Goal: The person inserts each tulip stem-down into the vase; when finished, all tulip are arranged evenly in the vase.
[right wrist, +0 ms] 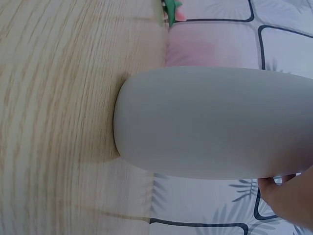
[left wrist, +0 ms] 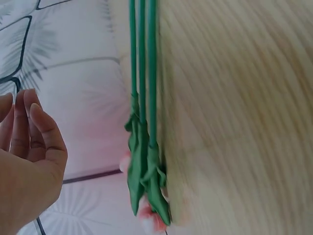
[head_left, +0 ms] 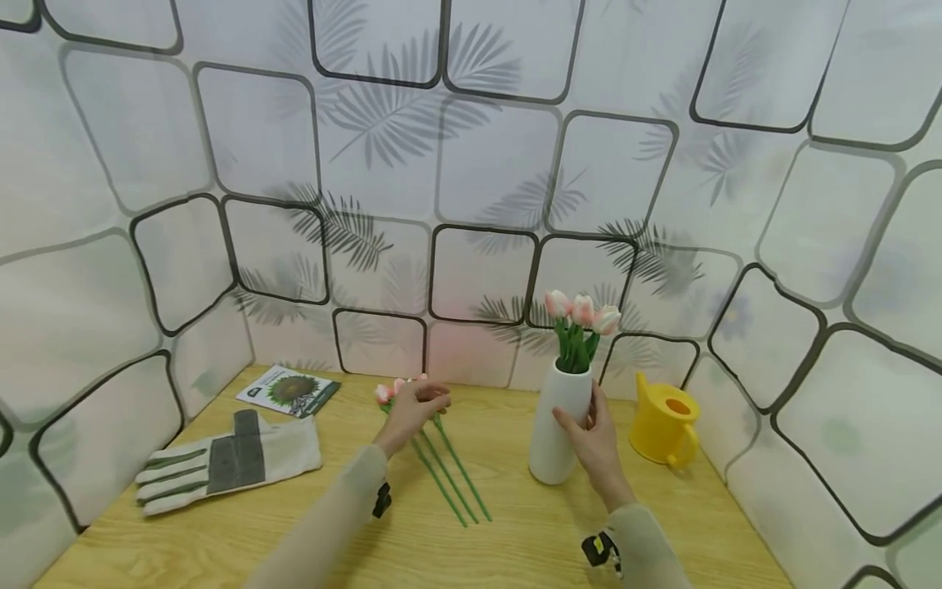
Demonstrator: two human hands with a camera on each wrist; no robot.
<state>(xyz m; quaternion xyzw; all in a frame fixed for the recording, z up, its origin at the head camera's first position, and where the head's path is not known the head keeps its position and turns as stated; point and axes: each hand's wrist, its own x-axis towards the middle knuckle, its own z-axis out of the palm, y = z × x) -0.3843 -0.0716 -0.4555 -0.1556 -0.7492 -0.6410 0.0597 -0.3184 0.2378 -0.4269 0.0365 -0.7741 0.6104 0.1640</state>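
My right hand (head_left: 594, 446) grips a tall white vase (head_left: 553, 425) from its right side, thumb across the front. Pink-and-white artificial tulips (head_left: 581, 311) with green leaves stand in its mouth. In the right wrist view the vase (right wrist: 205, 122) has its base on the wood. More tulips lie on the table in the middle, their green stems (head_left: 445, 474) pointing toward me. Over their blooms hovers my left hand (head_left: 414, 413), fingers loosely bent and holding nothing. The left wrist view shows that hand (left wrist: 34, 156) apart from the tulip leaves (left wrist: 142, 166).
A yellow watering can (head_left: 655, 429) stands right of the vase. White-and-grey gardening gloves (head_left: 235, 458) lie at the left, with a seed packet (head_left: 289, 391) behind them. Patterned curtain (head_left: 383, 196) walls enclose the wooden table (head_left: 515, 544) at the back and sides.
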